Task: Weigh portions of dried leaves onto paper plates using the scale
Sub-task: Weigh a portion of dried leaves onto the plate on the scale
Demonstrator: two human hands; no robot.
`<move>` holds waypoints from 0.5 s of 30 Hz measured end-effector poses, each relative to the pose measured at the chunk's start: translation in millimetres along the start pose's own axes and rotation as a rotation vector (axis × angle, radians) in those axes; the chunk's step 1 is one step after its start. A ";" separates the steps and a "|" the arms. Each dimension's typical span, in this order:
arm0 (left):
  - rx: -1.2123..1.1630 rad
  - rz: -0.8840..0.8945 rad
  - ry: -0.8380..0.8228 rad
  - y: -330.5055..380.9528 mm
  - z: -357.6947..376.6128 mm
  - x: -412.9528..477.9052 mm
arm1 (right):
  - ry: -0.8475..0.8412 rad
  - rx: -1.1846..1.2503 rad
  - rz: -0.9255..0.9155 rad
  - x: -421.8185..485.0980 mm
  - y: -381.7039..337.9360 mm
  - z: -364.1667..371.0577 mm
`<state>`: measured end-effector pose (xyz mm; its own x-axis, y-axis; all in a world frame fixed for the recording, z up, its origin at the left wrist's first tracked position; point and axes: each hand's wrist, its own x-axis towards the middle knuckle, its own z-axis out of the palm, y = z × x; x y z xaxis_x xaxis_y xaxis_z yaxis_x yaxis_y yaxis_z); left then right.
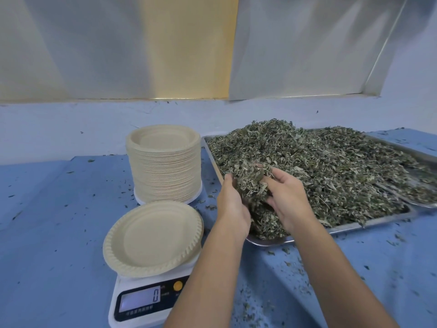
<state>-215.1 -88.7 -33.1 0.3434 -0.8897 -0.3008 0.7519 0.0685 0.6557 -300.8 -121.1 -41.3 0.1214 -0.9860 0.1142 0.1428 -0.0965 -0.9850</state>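
Note:
A heap of dried green leaves (pixel 331 166) fills a metal tray (pixel 267 242) on the right. My left hand (pixel 230 204) and my right hand (pixel 287 200) cup a clump of leaves between them at the tray's near left corner. An empty beige paper plate (pixel 151 237) rests on a white digital scale (pixel 146 301) whose display reads 0. The plate sits just left of my left forearm.
A tall stack of paper plates (pixel 165 164) stands behind the scale, close to the tray's left edge. A second tray edge (pixel 425 204) shows at far right. Leaf crumbs dot the blue table (pixel 47 221). A wall with metal panels rises behind.

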 end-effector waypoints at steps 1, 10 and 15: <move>0.000 0.006 0.009 2.8 0.1 -1.9 | -0.007 0.006 -0.014 -1.1 -2.6 0.6; -0.083 0.065 -0.001 42.5 -23.6 -16.8 | -0.180 0.027 -0.127 -19.6 -31.4 33.9; 0.031 0.180 0.022 87.5 -68.8 -26.6 | -0.364 0.044 -0.139 -33.0 -31.0 69.0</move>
<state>-119.7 -28.0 -15.4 0.4839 -0.8539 -0.1915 0.6596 0.2120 0.7211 -241.5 -76.2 -5.7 0.4376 -0.8505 0.2919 0.2234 -0.2116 -0.9515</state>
